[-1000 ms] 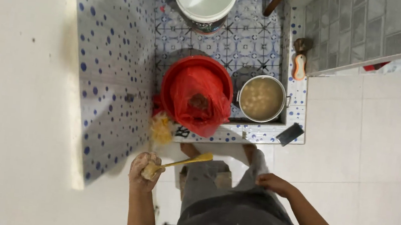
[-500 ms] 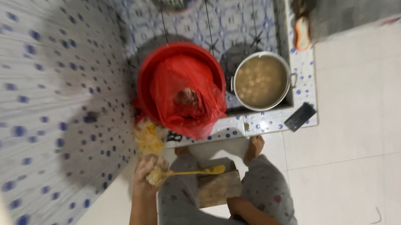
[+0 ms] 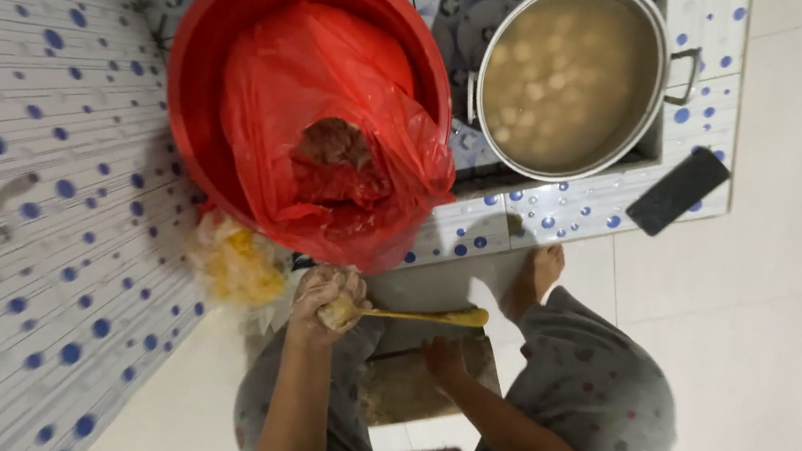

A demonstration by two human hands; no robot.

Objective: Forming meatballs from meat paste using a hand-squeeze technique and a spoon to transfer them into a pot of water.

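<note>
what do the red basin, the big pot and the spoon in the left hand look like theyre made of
Red basin: likely plastic, smooth uniform red with a soft sheen. Big pot: metal, probably steel or aluminium, with a thin silvery rim and side handles. Spoon in the left hand: yellowish, plastic or wood; too blurred to tell.

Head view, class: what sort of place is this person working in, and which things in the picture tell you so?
Probably a home kitchen or wash area with work done at floor level. A tiled floor and dotted tile wall surround a metal pot of pale round pieces in liquid and a red basin lined with a red plastic bag.
</note>
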